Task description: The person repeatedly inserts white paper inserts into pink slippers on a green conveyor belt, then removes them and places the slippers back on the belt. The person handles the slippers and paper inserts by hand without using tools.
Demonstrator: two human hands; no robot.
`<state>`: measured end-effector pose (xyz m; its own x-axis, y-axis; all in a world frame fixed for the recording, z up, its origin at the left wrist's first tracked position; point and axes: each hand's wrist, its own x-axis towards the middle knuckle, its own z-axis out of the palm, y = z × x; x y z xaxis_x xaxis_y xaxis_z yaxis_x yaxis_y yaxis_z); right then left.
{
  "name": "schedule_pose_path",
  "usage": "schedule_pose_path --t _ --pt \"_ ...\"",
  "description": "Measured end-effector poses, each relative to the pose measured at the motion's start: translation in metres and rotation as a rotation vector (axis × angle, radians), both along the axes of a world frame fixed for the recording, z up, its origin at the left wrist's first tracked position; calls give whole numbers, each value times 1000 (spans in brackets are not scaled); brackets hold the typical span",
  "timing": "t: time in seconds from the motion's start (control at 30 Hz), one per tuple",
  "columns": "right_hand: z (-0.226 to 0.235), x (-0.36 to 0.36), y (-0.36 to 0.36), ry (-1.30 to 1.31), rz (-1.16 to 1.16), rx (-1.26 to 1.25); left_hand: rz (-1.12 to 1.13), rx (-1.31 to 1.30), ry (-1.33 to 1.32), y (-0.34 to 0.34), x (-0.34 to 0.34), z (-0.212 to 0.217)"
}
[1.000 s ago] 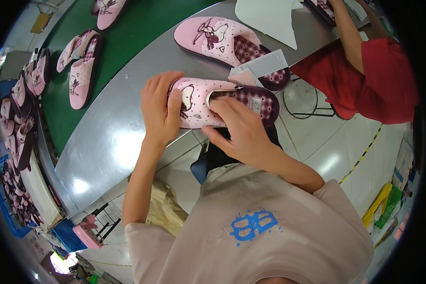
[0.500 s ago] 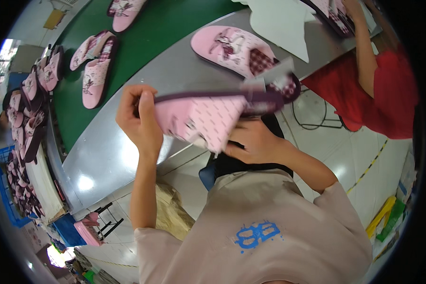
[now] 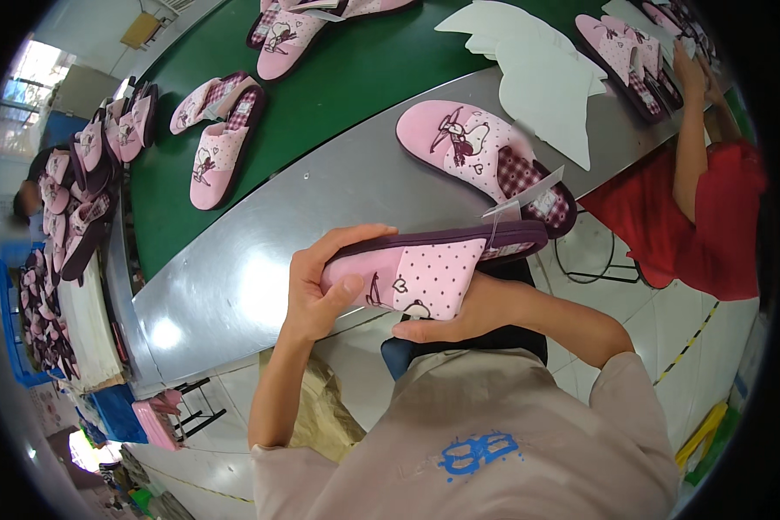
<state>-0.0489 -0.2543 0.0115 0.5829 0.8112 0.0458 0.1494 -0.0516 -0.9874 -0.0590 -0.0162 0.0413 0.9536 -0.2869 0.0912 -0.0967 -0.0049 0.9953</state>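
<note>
Slipper point(image 3: 425, 273): pink, dotted, dark sole up, held on edge in the air in front of the worktop point(image 3: 260, 260) edge.
Left hand point(image 3: 321, 290): grip closed round the toe end, thumb under.
Right hand point(image 3: 464, 312): grip cupped under the side, closed on it.
Tag point(image 3: 524, 199): white, at the heel end.
Second slipper point(image 3: 481, 156): flat on the worktop, just behind.
Belt point(image 3: 355, 78): green, more slippers on it.
Co-worker's arm point(image 3: 689, 139): red top, far right.
</note>
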Motion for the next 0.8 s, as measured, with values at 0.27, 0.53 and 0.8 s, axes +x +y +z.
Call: schedule_pose_path --t 0.27,0.53,0.8 --pt "-10 -4 29 -404 -421 104 331 394 -173 -7 29 -5" --pt "25 -13 -39 -767 -652 -98 442 547 -309 -4 101 -13" --pt "-2 155 -193 -1061 -769 -892 27 573 -343 -27 113 16"
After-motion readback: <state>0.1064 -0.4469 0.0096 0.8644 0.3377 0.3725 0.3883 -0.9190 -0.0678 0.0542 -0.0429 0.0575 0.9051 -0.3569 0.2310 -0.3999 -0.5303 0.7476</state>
